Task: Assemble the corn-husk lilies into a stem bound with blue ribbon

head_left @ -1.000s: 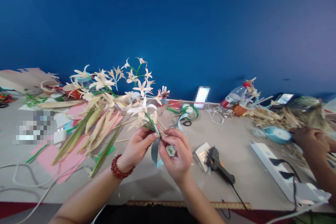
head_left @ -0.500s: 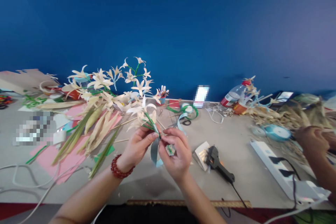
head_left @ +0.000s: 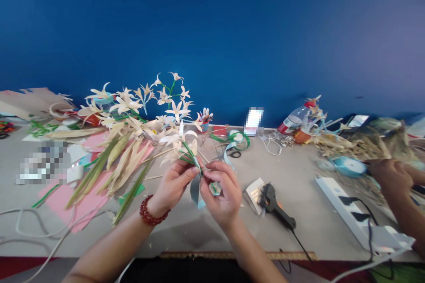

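My left hand (head_left: 181, 177), with a red bead bracelet at the wrist, is closed around the green stem of a cream artificial flower (head_left: 182, 138). The petals point up and away from me. My right hand (head_left: 223, 192) pinches at the lower stem, its fingertips almost meeting the left thumb. A light-blue ribbon (head_left: 195, 193) hangs in a loop below the fingertips, seemingly from the stem. Which fingers grip the ribbon is hidden. Behind the hands stand several finished cream flowers (head_left: 177, 109) on green stems.
A black glue gun (head_left: 277, 208) rests right of my hands, beside a white power strip (head_left: 348, 212). Corn husks (head_left: 124, 170) lie on pink paper at left. Ribbon rolls (head_left: 238, 137) sit behind. A co-worker's hand (head_left: 392, 177) is at far right, near a blue ribbon spool (head_left: 348, 166).
My hands hold nearly the same pose on the stem. The co-worker's hand at right has shifted left, towards the blue spool.
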Motion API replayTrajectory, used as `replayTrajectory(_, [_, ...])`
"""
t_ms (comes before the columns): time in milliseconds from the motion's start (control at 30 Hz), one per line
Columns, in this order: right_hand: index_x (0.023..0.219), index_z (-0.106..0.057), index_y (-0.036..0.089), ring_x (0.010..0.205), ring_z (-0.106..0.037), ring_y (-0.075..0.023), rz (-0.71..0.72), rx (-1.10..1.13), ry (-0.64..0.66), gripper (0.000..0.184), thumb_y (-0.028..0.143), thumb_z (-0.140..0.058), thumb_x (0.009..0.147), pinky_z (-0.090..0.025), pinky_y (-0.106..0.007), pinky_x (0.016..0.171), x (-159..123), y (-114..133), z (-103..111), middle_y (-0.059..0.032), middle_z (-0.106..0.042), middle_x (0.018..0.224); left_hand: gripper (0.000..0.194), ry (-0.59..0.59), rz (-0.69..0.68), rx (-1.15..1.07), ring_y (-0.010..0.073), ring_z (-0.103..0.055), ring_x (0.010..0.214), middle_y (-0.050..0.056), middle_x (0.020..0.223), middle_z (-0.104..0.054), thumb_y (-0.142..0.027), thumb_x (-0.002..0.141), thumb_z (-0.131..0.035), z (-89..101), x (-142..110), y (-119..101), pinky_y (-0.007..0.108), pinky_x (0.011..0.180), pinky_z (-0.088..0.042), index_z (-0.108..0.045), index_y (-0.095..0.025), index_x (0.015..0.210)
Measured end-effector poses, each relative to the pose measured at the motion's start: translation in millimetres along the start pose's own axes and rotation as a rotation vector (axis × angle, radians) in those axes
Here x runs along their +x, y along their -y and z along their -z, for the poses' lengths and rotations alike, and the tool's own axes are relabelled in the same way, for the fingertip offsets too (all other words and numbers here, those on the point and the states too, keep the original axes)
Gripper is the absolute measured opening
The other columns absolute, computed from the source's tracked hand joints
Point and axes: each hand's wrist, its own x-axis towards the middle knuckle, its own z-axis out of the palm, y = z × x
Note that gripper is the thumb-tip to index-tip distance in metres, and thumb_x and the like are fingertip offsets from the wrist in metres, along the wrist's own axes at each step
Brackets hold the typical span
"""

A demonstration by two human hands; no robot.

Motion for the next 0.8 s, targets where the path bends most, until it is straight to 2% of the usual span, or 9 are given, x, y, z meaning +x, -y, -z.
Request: replayTrajectory(800, [0.092,-0.065,0.022,0.090,-0.067,-0.0214,0.010,-0.019,-0.016,0.022,0.006,-0.062,0.077,-0.057,-0.037,0.079,-2.6,-1.1,0.5,-0.0075,-0.065,0.098,0.012,-0.020,-0.008,-0.017,0.0159,-0.062,0.082,0.003,0.083,-0.066,-0.024,0.076,-0.076,-2.5,-2.4,-0.4,0.026,0.083,-0.050,-0.072,-0.017,0.085])
